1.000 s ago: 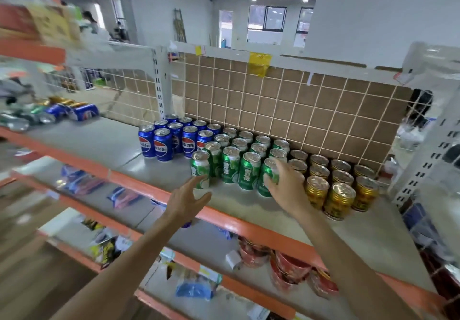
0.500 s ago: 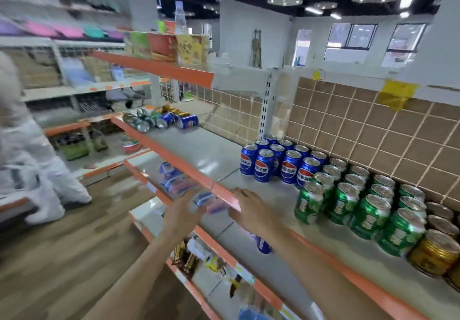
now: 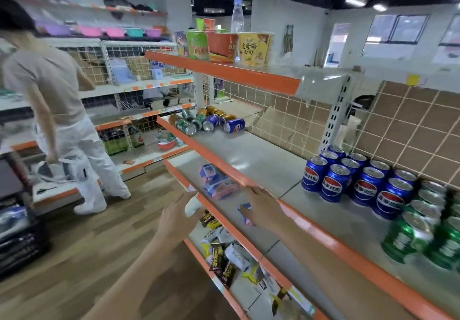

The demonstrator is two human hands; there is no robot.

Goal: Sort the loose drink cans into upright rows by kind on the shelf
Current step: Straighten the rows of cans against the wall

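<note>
Both hands, left (image 3: 178,216) and right (image 3: 262,206), have left the green cans (image 3: 408,235), grips spread and empty, heading for the loose cans (image 3: 206,120) far left on the shelf (image 3: 261,160).

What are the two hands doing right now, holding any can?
Left hand: open, fingers spread, holding nothing.
Right hand: open, empty, at the shelf's orange edge; no can in it.
</note>
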